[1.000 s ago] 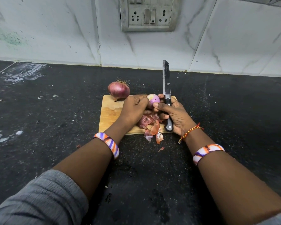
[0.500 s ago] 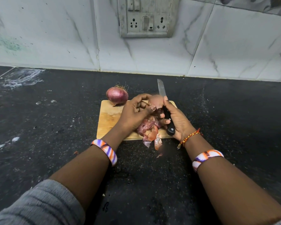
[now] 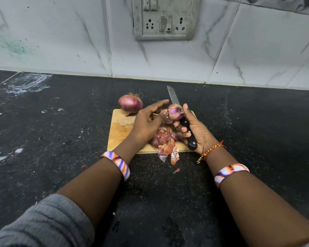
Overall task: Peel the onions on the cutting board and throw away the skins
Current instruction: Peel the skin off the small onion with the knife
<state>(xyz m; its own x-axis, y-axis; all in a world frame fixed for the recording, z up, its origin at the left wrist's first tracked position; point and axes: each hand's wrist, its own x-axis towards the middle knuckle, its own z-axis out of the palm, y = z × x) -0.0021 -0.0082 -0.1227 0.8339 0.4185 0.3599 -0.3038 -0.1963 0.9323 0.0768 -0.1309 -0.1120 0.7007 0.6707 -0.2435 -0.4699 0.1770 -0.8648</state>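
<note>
Her right hand [image 3: 194, 129] has its grip clamped on knife [image 3: 183, 122] and half-peeled onion [image 3: 175, 112]; her left hand [image 3: 146, 123], fingers apart, pinches skin.

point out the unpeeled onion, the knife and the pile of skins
unpeeled onion [image 3: 130, 103]: head view, middle of its red skin
knife [image 3: 173, 96]: head view, bare blade above the hands
pile of skins [image 3: 165, 142]: head view, centre of the heap at the board's near edge
</note>
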